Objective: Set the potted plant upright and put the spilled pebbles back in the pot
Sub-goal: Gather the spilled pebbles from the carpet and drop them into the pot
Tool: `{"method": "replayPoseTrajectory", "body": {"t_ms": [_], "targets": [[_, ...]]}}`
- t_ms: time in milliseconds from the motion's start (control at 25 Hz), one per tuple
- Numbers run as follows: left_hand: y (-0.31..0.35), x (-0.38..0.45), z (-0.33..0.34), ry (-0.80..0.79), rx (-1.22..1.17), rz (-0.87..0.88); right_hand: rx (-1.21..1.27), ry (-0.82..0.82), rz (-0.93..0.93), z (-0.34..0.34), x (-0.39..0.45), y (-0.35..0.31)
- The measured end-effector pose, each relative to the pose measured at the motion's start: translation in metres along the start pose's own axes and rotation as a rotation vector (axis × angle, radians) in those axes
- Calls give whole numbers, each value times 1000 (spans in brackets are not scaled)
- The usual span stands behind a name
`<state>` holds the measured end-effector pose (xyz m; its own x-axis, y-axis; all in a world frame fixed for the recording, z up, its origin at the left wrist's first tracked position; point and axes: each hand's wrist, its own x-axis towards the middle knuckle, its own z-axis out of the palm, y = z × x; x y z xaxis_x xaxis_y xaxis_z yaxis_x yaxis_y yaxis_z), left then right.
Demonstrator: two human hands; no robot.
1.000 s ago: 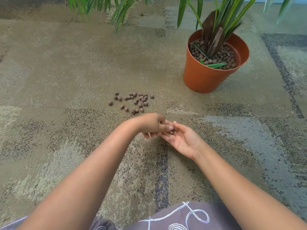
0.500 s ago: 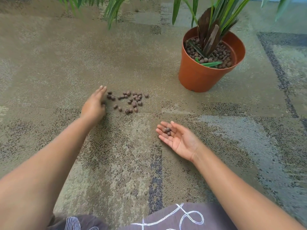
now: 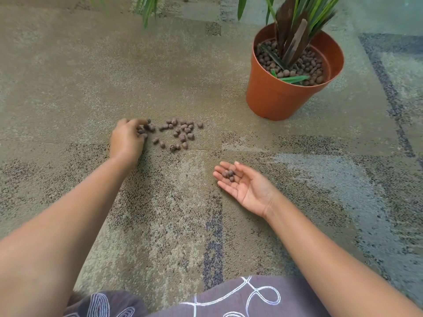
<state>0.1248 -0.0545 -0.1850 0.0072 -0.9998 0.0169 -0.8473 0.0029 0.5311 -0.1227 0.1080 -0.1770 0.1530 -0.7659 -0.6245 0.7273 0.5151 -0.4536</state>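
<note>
The orange pot [image 3: 272,99] stands upright on the carpet at the upper right, with a green-leaved plant [image 3: 295,37] in it and brown pebbles around the stem. A patch of spilled pebbles [image 3: 180,133] lies on the carpet left of the pot. My left hand [image 3: 127,140] rests at the patch's left edge, fingers curled around a few pebbles there. My right hand [image 3: 245,186] lies palm up on the carpet below the patch, cupped, with three pebbles [image 3: 228,175] on its fingers.
Patterned beige and grey carpet [image 3: 91,76] covers the whole floor. Long green leaves [image 3: 146,8] hang in from the top edge. My lap in grey patterned cloth [image 3: 229,298] fills the bottom edge.
My left hand left the right palm, reached out to the left edge of the spilled pebbles and curled its fingers over some. The right hand stayed palm up with pebbles in it.
</note>
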Motion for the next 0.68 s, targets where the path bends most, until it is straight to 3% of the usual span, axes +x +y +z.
{"method": "replayPoseTrajectory", "body": {"t_ms": [160,360,440,560,680], "targets": [[3,7,-1,-36,131,54,-9,1,0,0,0,0],[10,30,-14,-255,341,129,-23,4,-1,0,-2,1],[9,31,-19,-275,300,117,-20,13,0,1,-3,2],[19,14,-22,-153,141,62,-22,32,-1,3,-5,1],[62,-17,-16,-165,47,224,-20,64,-34,9,-4,-1]]}}
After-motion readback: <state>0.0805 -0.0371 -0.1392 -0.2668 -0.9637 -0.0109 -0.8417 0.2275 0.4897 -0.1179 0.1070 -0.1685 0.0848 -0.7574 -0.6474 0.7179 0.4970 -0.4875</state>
